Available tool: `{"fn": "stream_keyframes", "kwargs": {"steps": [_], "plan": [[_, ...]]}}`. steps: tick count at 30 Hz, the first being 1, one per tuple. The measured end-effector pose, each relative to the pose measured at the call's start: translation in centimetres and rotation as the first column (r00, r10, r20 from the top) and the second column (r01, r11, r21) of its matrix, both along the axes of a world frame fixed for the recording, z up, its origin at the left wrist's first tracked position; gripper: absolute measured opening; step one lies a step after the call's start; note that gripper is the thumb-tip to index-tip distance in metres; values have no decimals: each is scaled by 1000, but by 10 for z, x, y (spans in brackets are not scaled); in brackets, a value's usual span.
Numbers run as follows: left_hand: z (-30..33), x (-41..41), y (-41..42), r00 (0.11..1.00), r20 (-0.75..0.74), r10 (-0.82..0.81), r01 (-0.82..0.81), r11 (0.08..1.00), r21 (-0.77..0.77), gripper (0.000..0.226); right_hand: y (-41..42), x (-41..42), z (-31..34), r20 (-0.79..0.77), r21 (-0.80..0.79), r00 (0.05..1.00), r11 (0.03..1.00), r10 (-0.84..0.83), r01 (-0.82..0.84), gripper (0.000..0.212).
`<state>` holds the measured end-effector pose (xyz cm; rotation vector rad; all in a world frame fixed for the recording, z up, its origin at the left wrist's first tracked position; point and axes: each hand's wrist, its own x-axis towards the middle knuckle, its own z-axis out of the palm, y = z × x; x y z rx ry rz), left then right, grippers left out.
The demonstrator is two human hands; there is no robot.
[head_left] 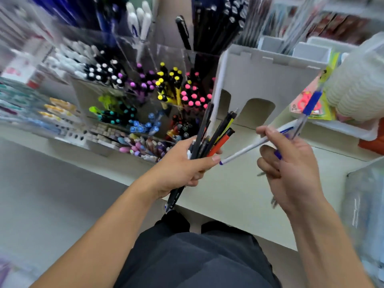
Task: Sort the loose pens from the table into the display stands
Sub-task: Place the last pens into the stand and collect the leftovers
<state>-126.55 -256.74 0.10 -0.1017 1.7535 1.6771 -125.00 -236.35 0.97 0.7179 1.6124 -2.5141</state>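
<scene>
Dark cloth of the person's clothing (193, 260) at six o'clock, nearest the camera. Above it, pale matte tabletop (234, 190), smooth and flat-edged.

At nine o'clock of centre, left hand (182, 165), grip curled tight round a bundle of pens (209, 138): mostly black barrels, one orange-red, one with a yellow stripe, fanned toward twelve o'clock, tails poking out below the palm. At three o'clock of that bundle and just apart from it, right hand (291, 163), grip pinching a slim white pen with a blue tip (253, 145), slanted, its blue end nearly touching the left thumb. In the same grip, a clear-barrelled pen with a blue sleeve (309, 109), pointing to one o'clock.

Beyond the hands, at eleven o'clock, clear acrylic display stand (133, 94), tiered compartments packed upright with pens capped in white, purple, yellow, pink, teal and blue. Directly behind the bundle, white display stand (268, 77) with arched cut-outs, blocking the tabletop behind it. At two o'clock, a stack of ribbed white cups (357, 90) and a yellow packet with pink scissors (309, 102). Far shelves blurred.
</scene>
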Motion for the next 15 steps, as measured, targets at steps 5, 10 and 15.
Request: {"fn": "stream_keyframes", "kwargs": {"steps": [5,10,15], "plan": [[48,4,-57,981,-102,167,-146,971,191,5,-60,-9,68,-335,310,935,951,112,-3,22],[67,-1,-119,882,-66,466,-408,827,386,5,-129,-54,102,-587,456,769,888,255,54,33],[54,-7,-168,693,162,702,-670,545,504,14,-178,-106,113,-664,458,705,881,251,117,13]]}}
